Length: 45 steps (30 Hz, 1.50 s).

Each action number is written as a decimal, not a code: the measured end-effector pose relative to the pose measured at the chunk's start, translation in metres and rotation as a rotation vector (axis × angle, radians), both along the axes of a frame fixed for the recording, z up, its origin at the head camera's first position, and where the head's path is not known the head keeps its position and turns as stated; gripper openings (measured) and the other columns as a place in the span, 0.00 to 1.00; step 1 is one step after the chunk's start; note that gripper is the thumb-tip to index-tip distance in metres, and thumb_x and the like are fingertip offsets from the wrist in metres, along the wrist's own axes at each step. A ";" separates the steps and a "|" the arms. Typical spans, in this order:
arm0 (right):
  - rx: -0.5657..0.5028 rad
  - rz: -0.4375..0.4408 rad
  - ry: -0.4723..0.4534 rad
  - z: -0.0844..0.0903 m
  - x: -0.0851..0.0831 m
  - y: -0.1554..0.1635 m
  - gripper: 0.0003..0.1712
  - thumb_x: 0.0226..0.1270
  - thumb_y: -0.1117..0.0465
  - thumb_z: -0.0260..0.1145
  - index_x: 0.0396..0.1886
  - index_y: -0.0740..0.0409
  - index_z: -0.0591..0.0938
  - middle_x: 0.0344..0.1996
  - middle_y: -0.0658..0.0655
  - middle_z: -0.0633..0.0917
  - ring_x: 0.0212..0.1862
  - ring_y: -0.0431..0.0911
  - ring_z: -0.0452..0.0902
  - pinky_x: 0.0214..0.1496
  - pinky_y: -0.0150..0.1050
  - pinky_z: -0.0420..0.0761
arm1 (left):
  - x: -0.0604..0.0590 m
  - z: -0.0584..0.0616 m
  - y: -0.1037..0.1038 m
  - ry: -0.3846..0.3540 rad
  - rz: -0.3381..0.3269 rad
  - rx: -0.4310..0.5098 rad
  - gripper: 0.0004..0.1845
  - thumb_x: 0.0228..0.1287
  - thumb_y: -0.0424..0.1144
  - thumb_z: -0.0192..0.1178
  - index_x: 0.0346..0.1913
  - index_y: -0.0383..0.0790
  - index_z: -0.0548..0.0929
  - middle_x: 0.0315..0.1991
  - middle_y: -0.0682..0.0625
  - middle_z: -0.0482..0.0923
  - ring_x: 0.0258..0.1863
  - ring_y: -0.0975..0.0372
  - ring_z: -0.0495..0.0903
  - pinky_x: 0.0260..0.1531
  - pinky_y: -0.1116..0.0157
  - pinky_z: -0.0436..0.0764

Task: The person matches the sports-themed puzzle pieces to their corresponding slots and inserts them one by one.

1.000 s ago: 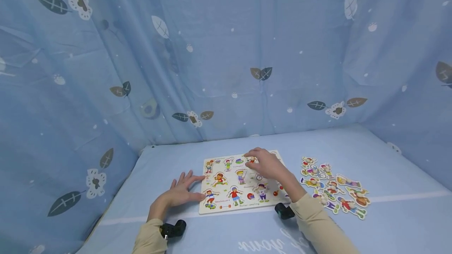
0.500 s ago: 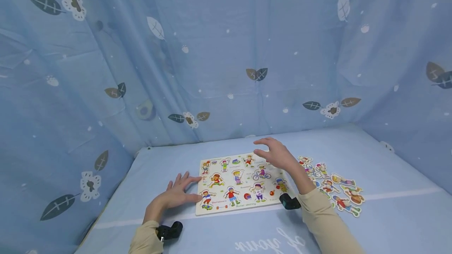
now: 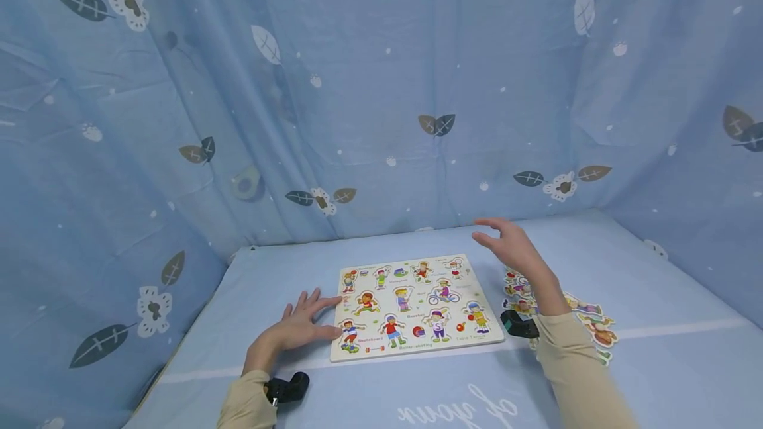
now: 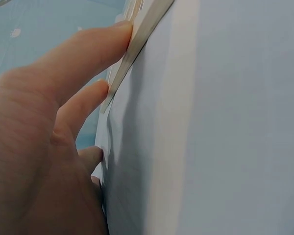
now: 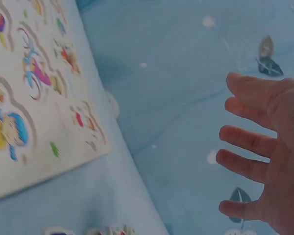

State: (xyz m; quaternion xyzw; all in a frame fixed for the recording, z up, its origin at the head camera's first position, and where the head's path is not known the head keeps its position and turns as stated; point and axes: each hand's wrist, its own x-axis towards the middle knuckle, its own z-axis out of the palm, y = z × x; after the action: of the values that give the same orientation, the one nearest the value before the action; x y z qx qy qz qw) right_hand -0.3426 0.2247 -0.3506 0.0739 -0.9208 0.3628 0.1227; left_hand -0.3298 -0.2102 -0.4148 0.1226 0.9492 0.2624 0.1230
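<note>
Puzzle board [image 3: 414, 306] lies flat on the blue sheet [image 3: 656, 270], near the front edge and a little left of middle, its cut-out figure slots filled with small cartoon children in bright clothes, with tiny printed labels beneath them. It is pale, thin and rectangular; the left wrist view shows its edge as a light wooden strip.

Left hand [image 3: 298, 326] rests spread and flat on the sheet, fingertips [image 4: 122, 34] touching the board's left edge, gripping nothing. Right hand [image 3: 512, 247] hovers in the air beyond the board's far right corner, fingers [image 5: 245, 142] loosely extended and apart, empty. Below and right of it lie the loose figure pieces [image 3: 587, 320] in a scattered cluster (partly hidden by the sleeve [image 3: 566, 356]).

Judging from this, the risk is a clumsy sweep: the right forearm hangs low over the loose pieces and could brush them out of place or off the sheet. A push from the left fingers could also slide the board on the smooth fabric.

Patterned blue curtain [image 3: 381, 85] closes the scene behind.
</note>
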 end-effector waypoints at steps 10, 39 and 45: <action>0.044 -0.102 -0.054 -0.009 0.003 0.039 0.28 0.76 0.55 0.57 0.69 0.64 0.69 0.70 0.74 0.64 0.71 0.71 0.54 0.68 0.69 0.60 | -0.001 0.000 0.000 0.002 0.002 -0.011 0.45 0.51 0.63 0.67 0.73 0.54 0.68 0.79 0.34 0.42 0.77 0.38 0.31 0.71 0.35 0.33; 0.163 -0.227 -0.369 -0.053 -0.003 0.059 0.19 0.68 0.55 0.65 0.49 0.66 0.83 0.44 0.66 0.83 0.44 0.58 0.74 0.58 0.70 0.62 | -0.005 -0.003 -0.002 -0.010 -0.005 -0.022 0.46 0.52 0.65 0.66 0.74 0.56 0.66 0.79 0.35 0.41 0.77 0.39 0.30 0.71 0.36 0.33; 0.171 -0.235 -0.354 -0.056 -0.004 0.058 0.18 0.68 0.55 0.65 0.48 0.66 0.83 0.42 0.65 0.83 0.43 0.57 0.74 0.56 0.69 0.63 | -0.003 -0.001 -0.002 -0.006 -0.013 -0.023 0.46 0.53 0.64 0.66 0.75 0.56 0.66 0.79 0.35 0.41 0.77 0.38 0.31 0.71 0.35 0.33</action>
State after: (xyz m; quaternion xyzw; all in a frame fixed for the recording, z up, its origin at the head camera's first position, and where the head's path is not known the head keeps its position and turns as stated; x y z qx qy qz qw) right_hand -0.3469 0.2828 -0.4064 -0.0886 -0.9576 0.2740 -0.0061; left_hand -0.3333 -0.2124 -0.4154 0.1267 0.9509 0.2511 0.1291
